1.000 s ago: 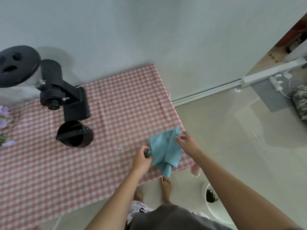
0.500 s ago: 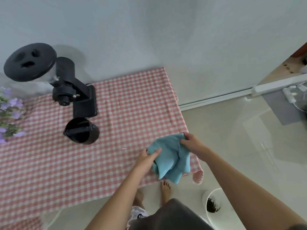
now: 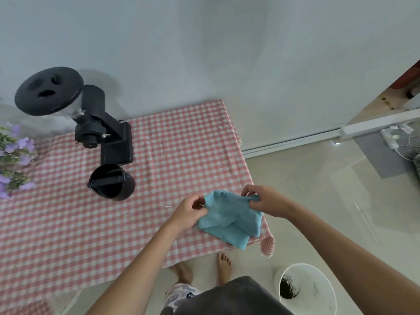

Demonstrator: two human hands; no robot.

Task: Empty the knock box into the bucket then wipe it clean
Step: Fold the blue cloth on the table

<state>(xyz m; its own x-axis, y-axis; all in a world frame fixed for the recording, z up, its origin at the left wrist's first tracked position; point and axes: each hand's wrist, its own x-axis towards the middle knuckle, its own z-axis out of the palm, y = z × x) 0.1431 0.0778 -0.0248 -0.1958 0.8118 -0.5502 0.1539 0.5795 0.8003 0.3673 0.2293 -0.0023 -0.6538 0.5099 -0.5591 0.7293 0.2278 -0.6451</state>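
The left hand (image 3: pixel 189 209) pinches the left top edge of a soft, light-blue woven cleaning cloth (image 3: pixel 229 218) between thumb and fingers; the right hand (image 3: pixel 264 201) grips the opposite top corner in closed fingers. The cloth hangs folded between both hands, above the near right corner of a table covered with a pink-and-white checked tablecloth (image 3: pixel 181 142). The lower folds of the cloth appear to touch the tablecloth, although contact cannot be confirmed from this angle. The round black plastic knock box (image 3: pixel 111 181), with a black bar across its open mouth, stands upright on the tablecloth, well apart from the hands to the left. Directly behind the knock box stands a black coffee grinder (image 3: pixel 100 123) with a round black hopper lid. Purple artificial flowers (image 3: pixel 16 160) occupy the left edge of the table. On the pale tiled floor, to the right of the person's bare feet, stands a white plastic bucket (image 3: pixel 318 289) containing a dark heap of coffee grounds (image 3: pixel 287 288) at one side.
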